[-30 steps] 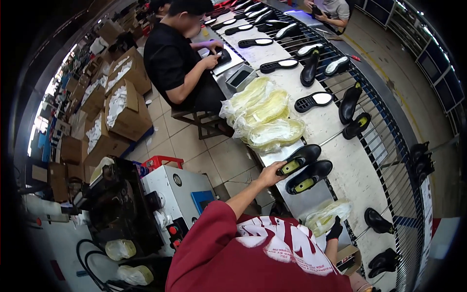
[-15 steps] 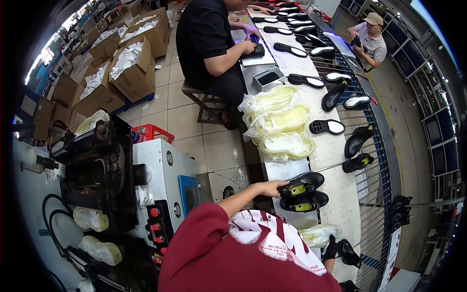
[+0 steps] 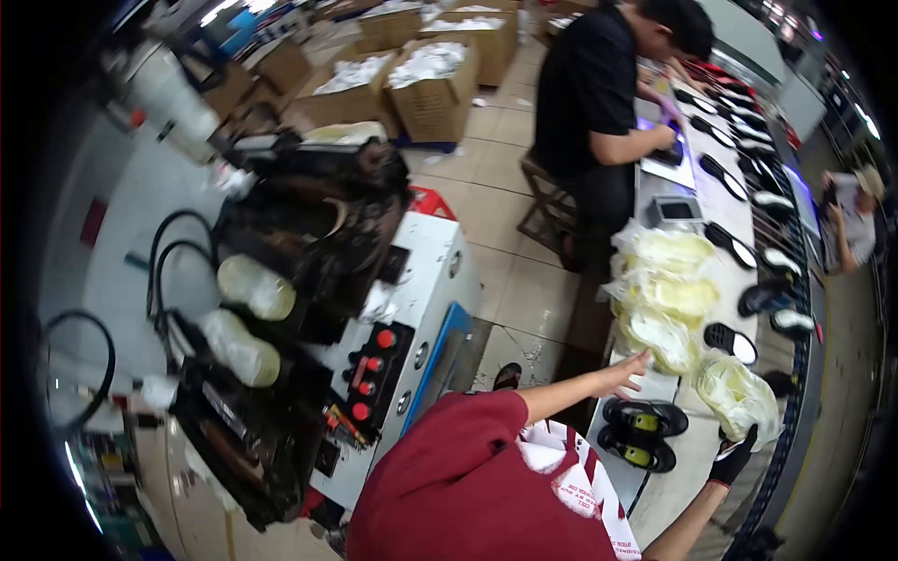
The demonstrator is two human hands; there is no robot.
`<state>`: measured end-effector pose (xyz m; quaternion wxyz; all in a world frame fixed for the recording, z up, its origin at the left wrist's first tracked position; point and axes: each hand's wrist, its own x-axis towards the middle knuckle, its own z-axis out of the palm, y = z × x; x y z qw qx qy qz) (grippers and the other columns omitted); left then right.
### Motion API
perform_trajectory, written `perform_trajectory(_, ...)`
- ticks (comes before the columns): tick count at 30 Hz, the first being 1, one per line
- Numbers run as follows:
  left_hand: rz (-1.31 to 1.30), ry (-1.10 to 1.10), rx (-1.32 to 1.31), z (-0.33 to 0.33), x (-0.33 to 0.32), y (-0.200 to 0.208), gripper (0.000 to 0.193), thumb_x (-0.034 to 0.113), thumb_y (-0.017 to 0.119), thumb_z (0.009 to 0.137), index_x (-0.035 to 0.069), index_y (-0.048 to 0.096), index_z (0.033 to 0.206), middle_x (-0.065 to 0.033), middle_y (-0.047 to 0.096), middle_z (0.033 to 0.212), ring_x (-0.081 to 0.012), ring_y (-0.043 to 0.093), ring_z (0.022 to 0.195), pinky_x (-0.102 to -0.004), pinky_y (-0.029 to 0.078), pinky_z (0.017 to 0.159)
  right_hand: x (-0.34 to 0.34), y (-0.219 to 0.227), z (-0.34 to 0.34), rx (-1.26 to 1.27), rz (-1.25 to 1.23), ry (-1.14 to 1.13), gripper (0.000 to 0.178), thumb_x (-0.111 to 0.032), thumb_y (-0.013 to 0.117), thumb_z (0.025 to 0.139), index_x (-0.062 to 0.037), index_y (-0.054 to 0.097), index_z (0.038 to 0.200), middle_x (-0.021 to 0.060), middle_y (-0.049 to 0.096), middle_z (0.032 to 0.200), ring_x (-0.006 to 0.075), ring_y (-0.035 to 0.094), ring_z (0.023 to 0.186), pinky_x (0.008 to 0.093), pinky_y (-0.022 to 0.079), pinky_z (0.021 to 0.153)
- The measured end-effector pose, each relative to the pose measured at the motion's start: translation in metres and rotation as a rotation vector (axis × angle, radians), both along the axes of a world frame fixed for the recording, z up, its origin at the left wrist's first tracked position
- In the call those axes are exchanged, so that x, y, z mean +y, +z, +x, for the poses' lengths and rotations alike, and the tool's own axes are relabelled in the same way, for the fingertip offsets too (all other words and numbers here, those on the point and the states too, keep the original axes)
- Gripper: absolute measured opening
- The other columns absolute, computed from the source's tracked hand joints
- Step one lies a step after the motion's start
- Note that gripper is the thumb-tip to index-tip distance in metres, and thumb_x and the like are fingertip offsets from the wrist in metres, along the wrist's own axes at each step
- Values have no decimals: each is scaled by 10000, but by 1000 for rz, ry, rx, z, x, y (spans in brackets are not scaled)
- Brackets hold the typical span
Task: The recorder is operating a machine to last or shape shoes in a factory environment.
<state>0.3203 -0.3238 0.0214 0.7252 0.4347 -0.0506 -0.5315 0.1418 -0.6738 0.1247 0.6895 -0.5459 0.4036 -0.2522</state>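
Observation:
My left hand (image 3: 622, 376) is bare, its fingers spread, and it holds nothing. It hovers at the near end of a row of yellow sole-shaped pads (image 3: 666, 290) in clear plastic bags. Just below it on the bench, a pair of black shoes (image 3: 644, 435) with yellow-green insides lies side by side. In a black glove, my right hand (image 3: 735, 456) grips one more bagged yellow sole-shaped pad (image 3: 739, 397), lifted at the bench's right side. The bag hides part of the gloved fingers.
Black soles with white inserts (image 3: 730, 341) line the bench (image 3: 687, 505), beside a roller rack (image 3: 800, 360) holding shoes. A seated co-worker (image 3: 599, 122) works farther up. To my left stands a dark press machine (image 3: 309, 224) with a red-button panel (image 3: 374, 369). Cartons (image 3: 435, 103) stand behind.
My left hand has let go of a black shoe and moved up toward the bagged pads. My right hand has raised a bagged pad from the near bench. The view has swung left.

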Motion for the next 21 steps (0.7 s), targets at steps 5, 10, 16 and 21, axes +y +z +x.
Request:
perform_trajectory(5,-46,264,84,-10,-7,2,1223,925,512,736,295,-52,1620,-107,-9,1694,-472,114,1516,-784,275,1057,16,-131,85,-24,54,433,645,-371,720,921,-46,497,1432,82,655,1257,242,653,1091,374,523,917)
perform_trajectory(10,470,191,-459,-28,-18,-46,705,215,776,762,71,476,1383,-199,612,1307,-314,593,1225,-415,507,967,-31,-174,91,806,-55,628,383,-318,706,918,-152,596,591,11,464,484,174,415,423,380,289,441)
perform_trajectory(16,495,98,-624,-19,-26,-65,850,316,800,797,105,368,1499,-255,539,1400,-354,548,1284,-422,460,1062,-20,-200,83,611,-307,476,474,-234,807,818,30,696,1196,96,727,1056,222,653,868,376,526,741)
perform_trajectory(21,276,257,-776,-27,-21,-72,793,395,768,857,11,422,1459,-251,582,1372,-338,582,1248,-401,468,1053,12,-202,62,415,-483,461,451,-265,740,812,7,695,1169,130,738,1064,263,677,894,425,538,778)
